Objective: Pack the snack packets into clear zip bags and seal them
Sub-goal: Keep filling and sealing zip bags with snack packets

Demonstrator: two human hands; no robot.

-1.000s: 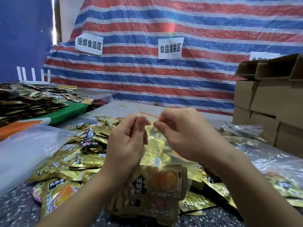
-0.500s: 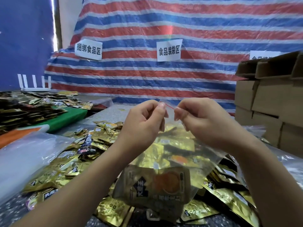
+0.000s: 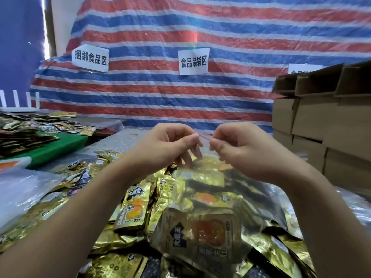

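A clear zip bag (image 3: 202,199) filled with gold snack packets hangs in front of me above the table. Its red zip strip runs along the top edge. My left hand (image 3: 170,145) pinches that strip at its left part, thumb against forefinger. My right hand (image 3: 239,149) pinches it a short way to the right. A short bit of red strip shows between the two hands. Loose gold snack packets (image 3: 132,211) lie heaped on the table below and around the bag.
Stacked cardboard boxes (image 3: 329,125) stand at the right. Empty clear bags (image 3: 24,189) lie at the left. A green board (image 3: 50,149) with more packets is at the far left. A striped tarp (image 3: 200,37) with paper signs hangs behind.
Both hands have lifted the filled bag off the heap. The hands stay close together on the red strip.
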